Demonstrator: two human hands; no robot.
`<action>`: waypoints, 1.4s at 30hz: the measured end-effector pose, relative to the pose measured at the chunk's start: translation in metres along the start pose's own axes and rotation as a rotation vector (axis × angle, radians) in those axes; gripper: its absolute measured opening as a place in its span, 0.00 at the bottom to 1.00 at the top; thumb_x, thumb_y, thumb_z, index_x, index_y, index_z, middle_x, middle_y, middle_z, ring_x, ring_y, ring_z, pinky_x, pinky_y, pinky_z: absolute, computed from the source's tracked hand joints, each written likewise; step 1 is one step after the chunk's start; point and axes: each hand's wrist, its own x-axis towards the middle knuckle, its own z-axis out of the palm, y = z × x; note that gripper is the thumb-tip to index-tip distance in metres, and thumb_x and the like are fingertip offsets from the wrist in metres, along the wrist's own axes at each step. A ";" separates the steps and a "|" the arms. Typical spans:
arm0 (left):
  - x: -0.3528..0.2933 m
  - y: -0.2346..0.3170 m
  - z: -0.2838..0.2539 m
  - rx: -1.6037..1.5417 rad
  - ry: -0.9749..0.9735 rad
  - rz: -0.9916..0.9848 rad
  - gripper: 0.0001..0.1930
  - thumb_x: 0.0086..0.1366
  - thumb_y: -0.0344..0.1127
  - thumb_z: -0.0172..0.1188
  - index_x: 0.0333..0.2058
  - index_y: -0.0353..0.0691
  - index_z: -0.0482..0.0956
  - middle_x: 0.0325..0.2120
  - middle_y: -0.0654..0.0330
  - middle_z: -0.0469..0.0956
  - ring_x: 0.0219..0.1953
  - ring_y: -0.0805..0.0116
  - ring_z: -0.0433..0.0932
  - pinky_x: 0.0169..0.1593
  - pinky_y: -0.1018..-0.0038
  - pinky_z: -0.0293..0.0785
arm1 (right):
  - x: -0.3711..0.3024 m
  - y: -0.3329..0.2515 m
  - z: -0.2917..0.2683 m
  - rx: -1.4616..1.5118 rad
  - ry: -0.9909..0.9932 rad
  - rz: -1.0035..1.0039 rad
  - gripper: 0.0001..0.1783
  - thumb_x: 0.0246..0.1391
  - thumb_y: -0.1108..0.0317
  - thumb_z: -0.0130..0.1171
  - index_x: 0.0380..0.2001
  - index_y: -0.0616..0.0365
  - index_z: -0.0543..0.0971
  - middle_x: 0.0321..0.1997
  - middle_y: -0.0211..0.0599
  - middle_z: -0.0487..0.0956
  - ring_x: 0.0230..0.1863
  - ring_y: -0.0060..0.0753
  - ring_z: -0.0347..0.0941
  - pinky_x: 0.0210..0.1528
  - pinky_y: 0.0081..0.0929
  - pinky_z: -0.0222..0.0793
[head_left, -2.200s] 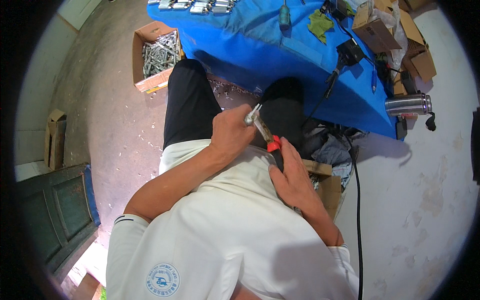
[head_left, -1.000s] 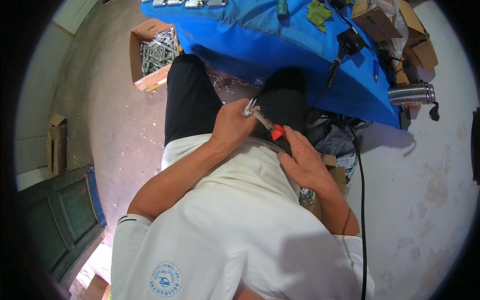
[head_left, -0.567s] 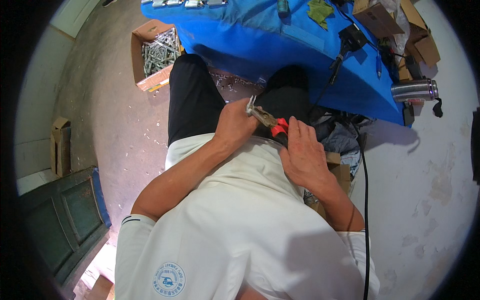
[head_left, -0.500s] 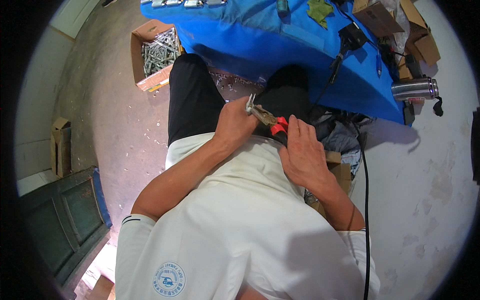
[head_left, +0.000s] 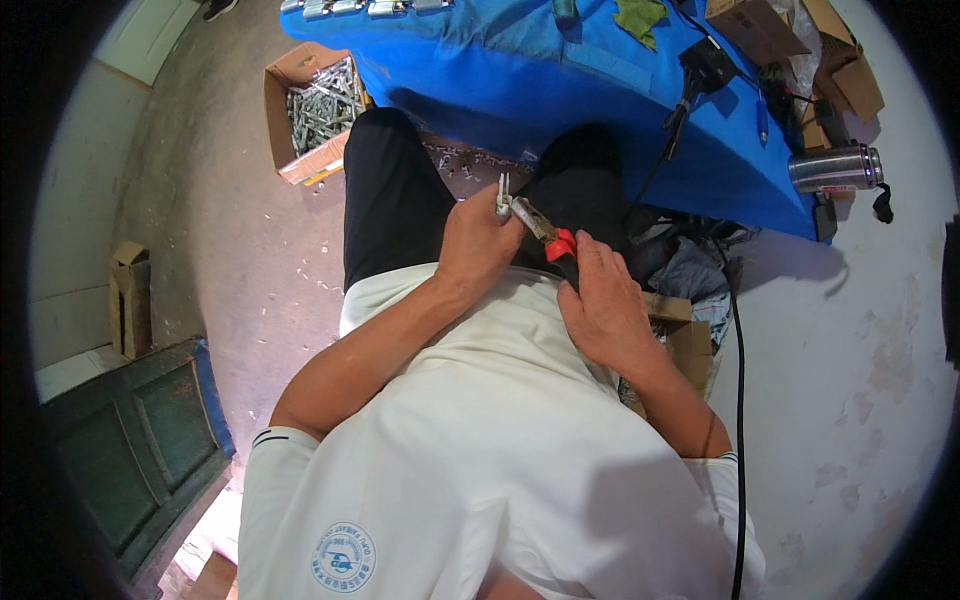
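My left hand (head_left: 475, 238) is closed around a small silver metal piece (head_left: 503, 200), with two thin prongs standing up from its top. Pliers (head_left: 562, 246) with red and black handles are gripped in my right hand (head_left: 607, 303). Their worn metal jaws point up and left toward the prongs and lie right beside the metal piece. Whether the jaws touch it I cannot tell. Both hands are in front of my waist, over my lap. The fingers of my left hand hide the lower part of the piece.
An open cardboard box (head_left: 290, 165) full of metal parts stands on the floor beyond my left knee. Ahead, a blue-covered table (head_left: 480, 80) carries several silver pieces, a green cloth (head_left: 638, 20) and a steel flask (head_left: 838, 168). A black cable (head_left: 738, 400) hangs at my right.
The metal piece has turned so its prongs point more straight up. The plier jaws have come slightly away from it, and both hands stay in nearly the same place.
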 end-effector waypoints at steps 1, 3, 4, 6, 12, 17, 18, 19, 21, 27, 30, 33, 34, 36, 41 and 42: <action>-0.001 0.002 0.000 0.017 -0.017 -0.018 0.07 0.59 0.30 0.57 0.32 0.32 0.78 0.20 0.59 0.77 0.22 0.75 0.69 0.29 0.75 0.68 | 0.001 0.002 -0.002 0.066 -0.042 0.010 0.34 0.52 0.65 0.51 0.60 0.75 0.59 0.55 0.58 0.67 0.56 0.56 0.64 0.59 0.42 0.62; -0.001 0.002 0.000 0.015 -0.039 -0.026 0.06 0.59 0.30 0.57 0.32 0.33 0.78 0.19 0.60 0.77 0.23 0.76 0.69 0.29 0.75 0.68 | 0.001 0.006 -0.004 0.127 -0.069 -0.002 0.33 0.53 0.65 0.50 0.59 0.74 0.60 0.54 0.58 0.68 0.55 0.56 0.65 0.58 0.43 0.62; -0.001 -0.001 0.002 -0.004 -0.044 -0.016 0.06 0.59 0.30 0.57 0.31 0.33 0.79 0.19 0.61 0.77 0.23 0.77 0.69 0.29 0.76 0.68 | 0.001 0.008 -0.003 0.122 -0.055 -0.023 0.32 0.52 0.65 0.50 0.58 0.74 0.60 0.53 0.58 0.68 0.54 0.56 0.65 0.57 0.45 0.63; -0.002 -0.002 0.001 -0.024 -0.059 -0.016 0.06 0.59 0.30 0.57 0.31 0.33 0.79 0.19 0.63 0.76 0.23 0.78 0.69 0.29 0.76 0.68 | 0.000 0.011 -0.005 0.102 -0.043 -0.051 0.32 0.52 0.65 0.50 0.57 0.73 0.61 0.53 0.58 0.69 0.53 0.56 0.66 0.56 0.46 0.64; -0.002 -0.005 0.002 -0.092 -0.064 -0.006 0.07 0.60 0.32 0.59 0.30 0.32 0.78 0.18 0.67 0.74 0.22 0.81 0.66 0.26 0.77 0.64 | -0.004 0.012 -0.019 0.154 -0.117 -0.039 0.33 0.53 0.64 0.50 0.58 0.75 0.60 0.56 0.59 0.67 0.55 0.57 0.64 0.58 0.45 0.62; -0.002 -0.004 0.001 -0.056 -0.075 -0.044 0.09 0.61 0.34 0.60 0.29 0.32 0.78 0.17 0.67 0.72 0.22 0.81 0.65 0.26 0.76 0.63 | -0.007 0.011 -0.017 0.089 -0.082 -0.052 0.34 0.53 0.65 0.50 0.59 0.77 0.58 0.59 0.61 0.64 0.58 0.58 0.61 0.59 0.45 0.61; -0.002 -0.004 0.002 -0.048 -0.072 -0.035 0.09 0.61 0.34 0.60 0.30 0.32 0.78 0.17 0.66 0.73 0.22 0.81 0.66 0.26 0.76 0.64 | -0.008 0.010 -0.016 0.051 -0.052 -0.064 0.34 0.52 0.66 0.51 0.59 0.77 0.58 0.59 0.61 0.63 0.58 0.59 0.61 0.59 0.45 0.61; -0.001 -0.005 0.002 -0.040 -0.068 -0.025 0.09 0.61 0.34 0.59 0.30 0.32 0.78 0.17 0.65 0.73 0.23 0.80 0.66 0.27 0.76 0.64 | -0.008 0.009 -0.014 0.012 -0.023 -0.076 0.34 0.52 0.67 0.51 0.58 0.77 0.58 0.59 0.61 0.63 0.59 0.59 0.60 0.60 0.45 0.61; -0.002 -0.004 0.003 -0.036 -0.064 -0.015 0.08 0.60 0.33 0.59 0.31 0.32 0.79 0.18 0.64 0.75 0.23 0.79 0.68 0.28 0.76 0.66 | -0.007 0.006 -0.010 -0.068 0.016 -0.066 0.35 0.51 0.68 0.53 0.60 0.77 0.56 0.60 0.62 0.62 0.61 0.59 0.58 0.61 0.45 0.60; -0.001 0.000 0.001 -0.050 -0.081 -0.044 0.08 0.59 0.31 0.58 0.34 0.32 0.80 0.23 0.60 0.80 0.25 0.77 0.73 0.31 0.76 0.70 | -0.001 0.003 0.002 -0.199 0.148 -0.057 0.42 0.47 0.72 0.59 0.63 0.74 0.53 0.62 0.60 0.59 0.63 0.59 0.55 0.63 0.43 0.59; -0.001 0.000 -0.001 -0.041 -0.083 -0.056 0.09 0.59 0.32 0.59 0.35 0.33 0.80 0.24 0.60 0.80 0.25 0.77 0.73 0.31 0.76 0.70 | 0.002 0.006 0.005 -0.311 0.271 -0.130 0.39 0.45 0.75 0.58 0.61 0.75 0.56 0.59 0.58 0.62 0.60 0.57 0.59 0.59 0.42 0.62; -0.001 -0.006 0.002 -0.030 -0.070 -0.054 0.09 0.58 0.32 0.59 0.35 0.32 0.80 0.23 0.59 0.81 0.25 0.77 0.74 0.31 0.76 0.70 | 0.008 0.012 0.010 -0.416 0.400 -0.211 0.32 0.44 0.77 0.54 0.56 0.76 0.63 0.54 0.57 0.66 0.54 0.55 0.64 0.51 0.40 0.68; -0.001 -0.007 0.003 -0.024 -0.072 -0.061 0.09 0.58 0.32 0.59 0.35 0.32 0.80 0.23 0.58 0.81 0.25 0.76 0.74 0.31 0.76 0.71 | 0.010 0.014 0.011 -0.424 0.410 -0.220 0.32 0.44 0.78 0.53 0.56 0.76 0.64 0.54 0.57 0.67 0.54 0.54 0.64 0.49 0.39 0.68; -0.001 -0.007 0.002 0.010 -0.069 -0.055 0.10 0.58 0.33 0.59 0.35 0.32 0.80 0.23 0.56 0.81 0.25 0.73 0.75 0.32 0.74 0.71 | 0.013 0.018 0.013 -0.452 0.420 -0.242 0.31 0.44 0.78 0.53 0.56 0.76 0.64 0.54 0.56 0.67 0.53 0.53 0.65 0.46 0.38 0.68; -0.001 -0.008 0.002 0.128 -0.049 -0.036 0.11 0.56 0.31 0.58 0.36 0.31 0.79 0.24 0.49 0.80 0.25 0.63 0.78 0.34 0.70 0.72 | 0.020 0.024 0.012 -0.566 0.429 -0.291 0.31 0.45 0.76 0.54 0.55 0.75 0.65 0.53 0.55 0.68 0.51 0.51 0.66 0.41 0.34 0.66; 0.000 -0.008 0.002 0.158 -0.050 -0.041 0.11 0.56 0.32 0.58 0.35 0.31 0.79 0.24 0.48 0.80 0.25 0.61 0.78 0.33 0.69 0.72 | 0.021 0.025 0.012 -0.587 0.430 -0.300 0.31 0.45 0.75 0.54 0.55 0.75 0.66 0.52 0.55 0.68 0.51 0.50 0.66 0.41 0.34 0.66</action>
